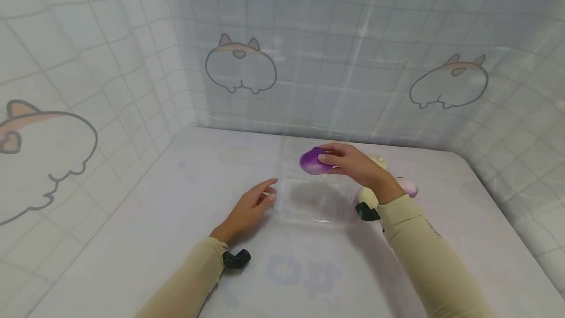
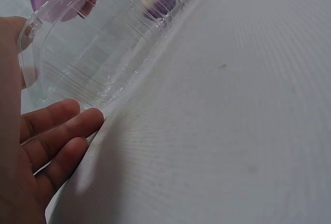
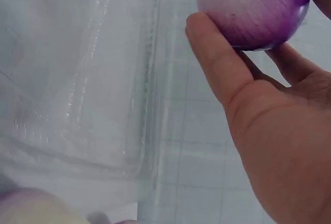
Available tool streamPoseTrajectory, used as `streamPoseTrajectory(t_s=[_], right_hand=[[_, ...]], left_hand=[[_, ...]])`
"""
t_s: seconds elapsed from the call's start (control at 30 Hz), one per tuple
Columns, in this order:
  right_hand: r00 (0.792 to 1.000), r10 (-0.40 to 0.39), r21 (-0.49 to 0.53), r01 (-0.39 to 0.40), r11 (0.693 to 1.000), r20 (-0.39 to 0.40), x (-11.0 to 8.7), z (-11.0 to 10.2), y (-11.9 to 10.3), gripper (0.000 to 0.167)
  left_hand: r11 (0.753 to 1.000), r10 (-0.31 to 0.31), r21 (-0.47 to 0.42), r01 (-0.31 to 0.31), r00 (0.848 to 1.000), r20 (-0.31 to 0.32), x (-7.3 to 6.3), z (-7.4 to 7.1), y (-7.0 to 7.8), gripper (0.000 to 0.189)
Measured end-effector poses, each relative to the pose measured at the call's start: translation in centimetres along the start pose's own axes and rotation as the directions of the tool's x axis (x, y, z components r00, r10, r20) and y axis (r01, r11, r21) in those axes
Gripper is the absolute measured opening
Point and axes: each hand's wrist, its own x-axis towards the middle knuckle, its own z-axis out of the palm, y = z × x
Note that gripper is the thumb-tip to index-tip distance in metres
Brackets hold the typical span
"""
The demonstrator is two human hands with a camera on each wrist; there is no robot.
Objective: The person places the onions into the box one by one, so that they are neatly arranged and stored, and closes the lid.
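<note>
My right hand holds a purple-and-white onion above the far part of a clear plastic container. In the right wrist view, thumb and fingers grip opposite sides of the smooth, shiny onion. My left hand rests beside the container's left side, its fingers loosely extended. Seen from the left wrist, the fingertips are right at the transparent wall, and part of that hand overlaps the container's edge.
Right of the container, partly behind my right arm, lie pale round pieces and a pinkish-purple one. A white tabletop is enclosed by gridded curtains with cartoon animal prints. Black wrist devices sit at both sleeves.
</note>
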Motion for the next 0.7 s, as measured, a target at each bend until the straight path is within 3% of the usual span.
streamPoseTrajectory(t_s=[0.23, 0.43, 0.7], right_hand=[[0.999, 0.024, -0.135, -0.02, 0.991, 0.029, 1.1, 1.2, 0.2, 0.057], [0.999, -0.022, -0.308, 0.033, 0.951, 0.041, 1.9, 2.1, 0.6, 0.053], [0.997, -0.015, -0.363, 0.043, 0.931, 0.078, 2.5, 3.5, 0.8, 0.055]], left_hand=[[0.999, 0.043, -0.003, -0.043, 0.999, 0.0, 0.2, -0.1, -0.1, 0.054], [0.999, 0.051, -0.008, -0.051, 0.999, 0.005, 0.3, -0.2, 0.2, 0.056], [0.999, 0.033, -0.008, -0.033, 0.999, -0.002, 0.1, -0.1, 0.3, 0.056]])
